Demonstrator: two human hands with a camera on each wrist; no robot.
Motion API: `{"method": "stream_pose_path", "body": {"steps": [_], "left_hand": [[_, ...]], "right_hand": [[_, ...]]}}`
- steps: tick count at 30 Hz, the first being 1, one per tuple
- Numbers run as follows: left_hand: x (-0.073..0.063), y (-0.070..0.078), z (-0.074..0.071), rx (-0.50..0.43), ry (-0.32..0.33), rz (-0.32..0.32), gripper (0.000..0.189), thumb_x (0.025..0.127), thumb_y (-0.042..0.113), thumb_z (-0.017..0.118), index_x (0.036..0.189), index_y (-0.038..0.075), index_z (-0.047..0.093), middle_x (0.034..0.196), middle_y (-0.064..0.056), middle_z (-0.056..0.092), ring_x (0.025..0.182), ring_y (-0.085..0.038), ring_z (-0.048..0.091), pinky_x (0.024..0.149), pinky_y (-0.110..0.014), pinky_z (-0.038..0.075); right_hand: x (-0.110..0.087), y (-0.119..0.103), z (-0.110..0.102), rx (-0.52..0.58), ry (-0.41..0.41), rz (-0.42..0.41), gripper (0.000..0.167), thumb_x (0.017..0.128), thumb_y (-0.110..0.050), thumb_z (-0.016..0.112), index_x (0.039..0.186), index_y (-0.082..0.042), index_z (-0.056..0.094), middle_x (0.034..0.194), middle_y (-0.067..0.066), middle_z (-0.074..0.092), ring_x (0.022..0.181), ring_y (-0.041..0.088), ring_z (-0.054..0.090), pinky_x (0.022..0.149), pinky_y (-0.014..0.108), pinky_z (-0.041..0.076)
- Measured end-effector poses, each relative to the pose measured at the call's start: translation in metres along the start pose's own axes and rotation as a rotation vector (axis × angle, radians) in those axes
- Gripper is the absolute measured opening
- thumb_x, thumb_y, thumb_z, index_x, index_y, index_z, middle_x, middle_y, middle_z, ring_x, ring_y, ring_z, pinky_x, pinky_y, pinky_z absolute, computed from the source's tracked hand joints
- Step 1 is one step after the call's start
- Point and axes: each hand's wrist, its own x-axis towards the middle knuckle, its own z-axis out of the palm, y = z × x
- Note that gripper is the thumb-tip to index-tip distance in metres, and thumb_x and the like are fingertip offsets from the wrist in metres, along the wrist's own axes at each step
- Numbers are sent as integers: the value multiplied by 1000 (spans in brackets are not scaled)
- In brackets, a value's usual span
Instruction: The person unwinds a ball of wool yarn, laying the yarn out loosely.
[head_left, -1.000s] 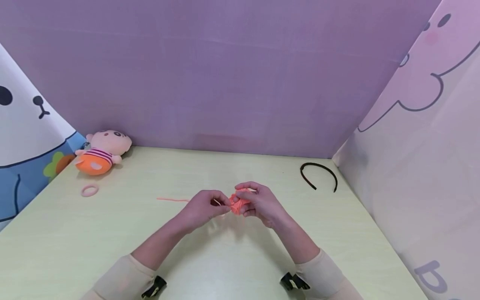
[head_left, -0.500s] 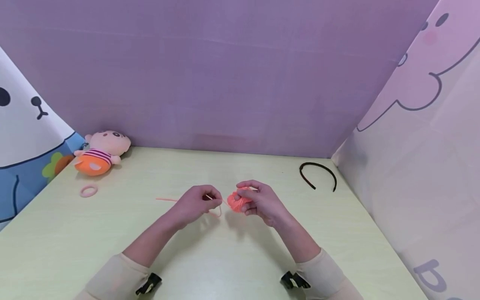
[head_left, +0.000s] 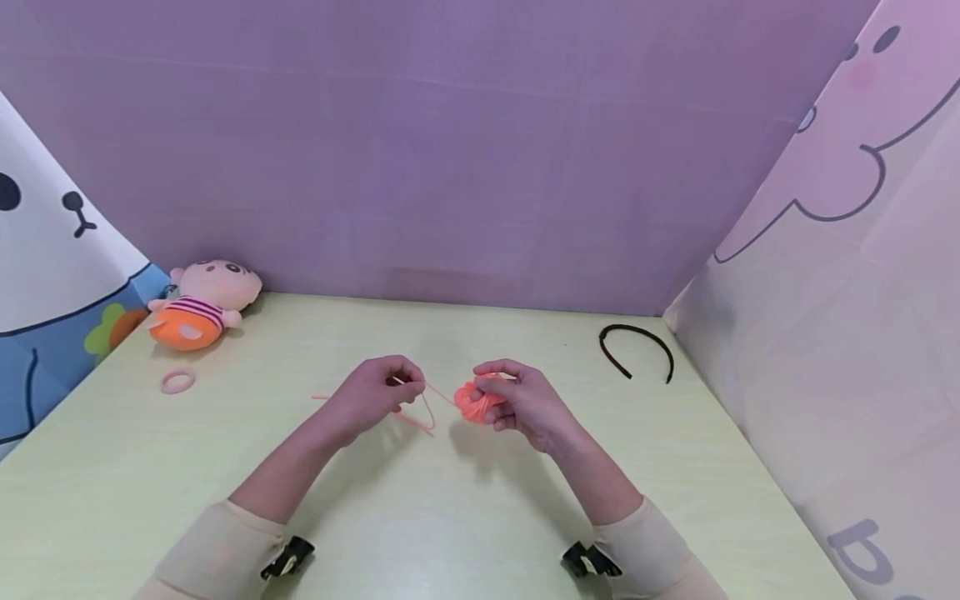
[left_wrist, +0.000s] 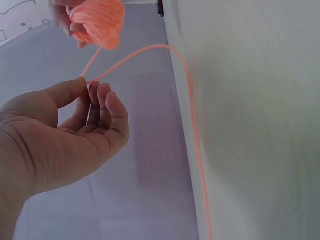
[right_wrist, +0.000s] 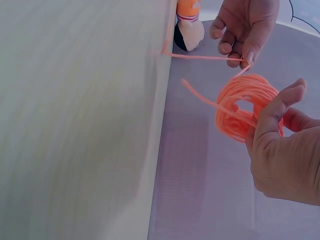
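Note:
My right hand holds a small skein of coral-orange yarn above the table, thumb and fingers curled round one side of it. In the right wrist view the yarn skein shows as a loose ring of strands with a short end sticking out. My left hand pinches the yarn strand between thumb and index fingertip, to the left of the skein. From that pinch the strand runs straight to the skein one way. The other way it droops in a loop to the table, passing behind the left hand in the head view.
A plush doll in orange shorts lies at the back left of the table. In front of it is a pink ring. A black headband lies at the back right. Purple cloth walls the rear.
My left hand has moved left, away from the skein, drawing a strand out between the hands. The loop hanging below it has grown. My right hand stays nearly in place.

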Motion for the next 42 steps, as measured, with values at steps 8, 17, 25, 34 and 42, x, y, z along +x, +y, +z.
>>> {"method": "stream_pose_path", "body": {"steps": [8,17,25,34,42], "left_hand": [[-2,3,-13,-8,33,43,9,99,12,65,103,4,66,90,-8,61,89,-31,59,81,-47,53],[-4,5,-23,-24,68,57,13,99,12,64,105,1,65,96,-10,63,86,-22,60,80,-44,54],[-2,4,-34,-21,93,32,15,101,14,61,107,0,62,99,-9,64,93,-26,62,84,-45,55],[-4,7,-44,-35,125,39,15,102,14,59,108,0,60,102,-10,64,100,-33,62,83,-41,55],[-4,5,-51,-47,161,44,18,102,13,58,112,-3,59,100,-9,65,95,-26,64,79,-34,55]], "right_hand": [[-1,-1,0,-3,5,22,31,98,-7,63,128,-3,59,91,6,71,51,10,60,49,21,49],[-2,-1,0,-11,-12,36,30,97,-8,65,127,-3,60,85,7,69,50,10,60,48,21,49],[-1,0,-1,-20,-33,32,31,98,-10,66,127,-2,59,87,7,70,50,11,58,49,22,49],[-1,0,-1,-23,-46,32,36,98,-11,65,131,0,57,86,5,70,50,10,58,49,22,48],[-1,0,-2,-33,-12,50,39,102,-28,59,134,-6,60,91,5,68,52,11,60,51,22,49]]}}
